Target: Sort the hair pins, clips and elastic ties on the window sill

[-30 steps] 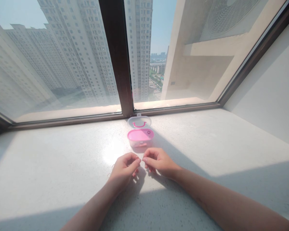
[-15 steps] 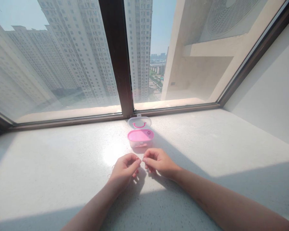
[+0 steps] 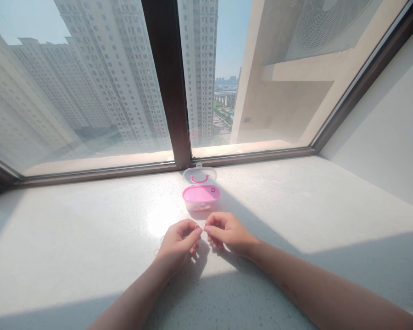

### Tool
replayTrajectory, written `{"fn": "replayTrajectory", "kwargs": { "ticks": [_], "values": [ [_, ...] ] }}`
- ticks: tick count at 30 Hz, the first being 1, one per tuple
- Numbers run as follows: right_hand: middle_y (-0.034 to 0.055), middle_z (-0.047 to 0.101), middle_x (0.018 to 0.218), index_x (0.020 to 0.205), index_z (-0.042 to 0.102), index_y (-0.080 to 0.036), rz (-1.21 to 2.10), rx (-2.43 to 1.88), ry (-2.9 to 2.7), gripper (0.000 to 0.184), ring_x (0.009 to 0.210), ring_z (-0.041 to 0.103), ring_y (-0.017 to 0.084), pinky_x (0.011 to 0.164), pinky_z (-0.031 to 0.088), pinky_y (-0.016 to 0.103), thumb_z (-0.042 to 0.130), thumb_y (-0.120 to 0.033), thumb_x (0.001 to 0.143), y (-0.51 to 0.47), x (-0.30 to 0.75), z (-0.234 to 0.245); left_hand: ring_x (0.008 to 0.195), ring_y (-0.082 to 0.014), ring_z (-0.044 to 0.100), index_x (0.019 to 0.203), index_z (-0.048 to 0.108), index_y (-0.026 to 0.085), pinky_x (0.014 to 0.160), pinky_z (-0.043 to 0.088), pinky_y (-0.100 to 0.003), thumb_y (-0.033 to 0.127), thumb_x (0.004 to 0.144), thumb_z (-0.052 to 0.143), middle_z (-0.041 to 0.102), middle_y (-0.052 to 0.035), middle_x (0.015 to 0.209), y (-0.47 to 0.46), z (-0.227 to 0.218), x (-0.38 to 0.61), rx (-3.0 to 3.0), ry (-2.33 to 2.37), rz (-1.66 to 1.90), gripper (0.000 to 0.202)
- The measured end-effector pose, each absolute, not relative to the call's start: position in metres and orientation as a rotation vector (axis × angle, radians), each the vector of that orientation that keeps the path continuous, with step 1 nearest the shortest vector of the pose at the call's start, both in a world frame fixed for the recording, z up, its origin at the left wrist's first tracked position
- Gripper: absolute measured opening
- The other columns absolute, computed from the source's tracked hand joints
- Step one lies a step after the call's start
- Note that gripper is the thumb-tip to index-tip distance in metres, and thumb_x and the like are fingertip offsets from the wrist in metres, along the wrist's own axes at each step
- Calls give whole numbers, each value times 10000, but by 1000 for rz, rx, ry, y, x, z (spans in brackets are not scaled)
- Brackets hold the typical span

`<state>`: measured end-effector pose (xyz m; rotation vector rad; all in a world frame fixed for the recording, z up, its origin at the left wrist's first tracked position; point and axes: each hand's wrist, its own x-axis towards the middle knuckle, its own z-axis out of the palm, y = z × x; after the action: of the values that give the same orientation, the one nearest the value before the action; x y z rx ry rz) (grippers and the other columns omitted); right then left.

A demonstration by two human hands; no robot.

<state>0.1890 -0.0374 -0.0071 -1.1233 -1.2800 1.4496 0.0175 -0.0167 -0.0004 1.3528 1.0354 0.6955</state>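
A small pink oval box (image 3: 201,196) stands on the white windowsill (image 3: 296,206), its clear lid (image 3: 198,174) flipped back toward the window. Just in front of the box, my left hand (image 3: 177,243) and my right hand (image 3: 227,233) meet fingertip to fingertip. Both are pinched closed, thumb against forefinger. Whatever sits between the fingertips is too small to make out. A thin pale thread (image 3: 159,242) seems to loop on the sill beside my left hand.
A dark window frame (image 3: 165,82) with a central post runs along the back of the sill, glass on both sides. A white wall (image 3: 392,119) rises at the right. Sunlight falls across the sill's middle; shadow covers the near edge.
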Motion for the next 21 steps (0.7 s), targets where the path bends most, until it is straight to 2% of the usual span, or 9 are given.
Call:
{"fn": "replayTrajectory", "kwargs": {
  "ticks": [21],
  "values": [
    [-9,577,559,695,545,-158,1445,-1142,-1284,180,421,495,87,402,368,200,623,-305,765,-38,190,-5,447,-97,492,731,576,146,460,395,-218,406,788,632,551,18,528,-16,-4,16,1369,1032,694,272]
  ]
}}
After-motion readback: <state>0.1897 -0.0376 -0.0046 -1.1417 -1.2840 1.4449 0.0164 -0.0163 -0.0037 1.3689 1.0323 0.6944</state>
